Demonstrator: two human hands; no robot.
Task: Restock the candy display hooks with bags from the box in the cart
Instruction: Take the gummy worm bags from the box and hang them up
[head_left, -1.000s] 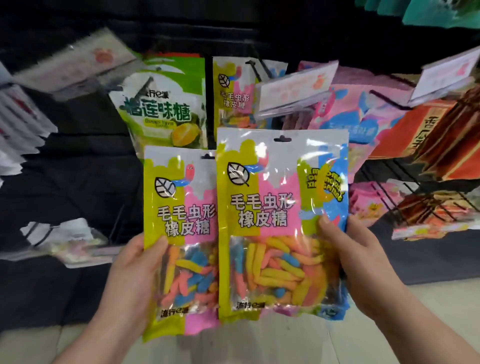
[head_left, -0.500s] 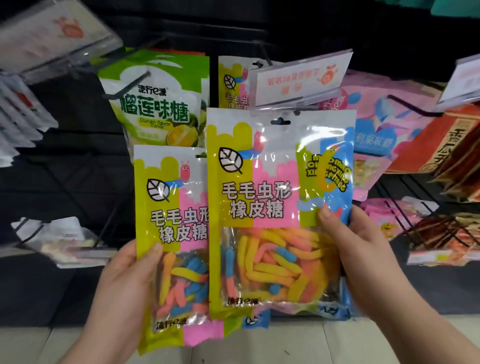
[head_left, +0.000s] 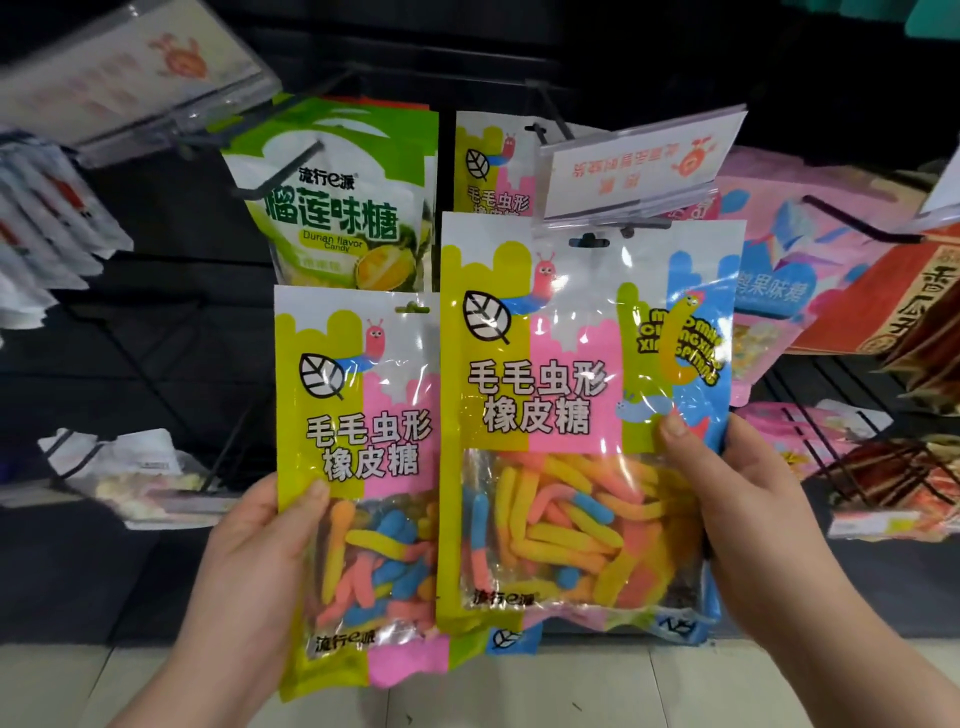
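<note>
My right hand (head_left: 748, 525) grips a gummy-worm bag (head_left: 576, 405) by its right edge, thumb on the front. The bag's hang hole sits just under the tip of a display hook (head_left: 550, 127) and its price tag (head_left: 641, 161). A matching bag (head_left: 488, 166) hangs on that hook behind. My left hand (head_left: 254, 566) holds a second gummy-worm bag (head_left: 353, 467) by its left edge, lower and partly tucked behind the first. The box and cart are out of view.
A green durian candy bag (head_left: 337, 208) hangs on the hook to the left. Pink bags (head_left: 795, 280) and red-brown packs (head_left: 914, 301) hang to the right. White packets (head_left: 41, 218) line the far left, another price tag (head_left: 135, 73) sticks out above them, and pale floor (head_left: 571, 691) lies below.
Both bags have risen toward the display. The right-hand bag's hang hole has come up to just below the hook's price tag.
</note>
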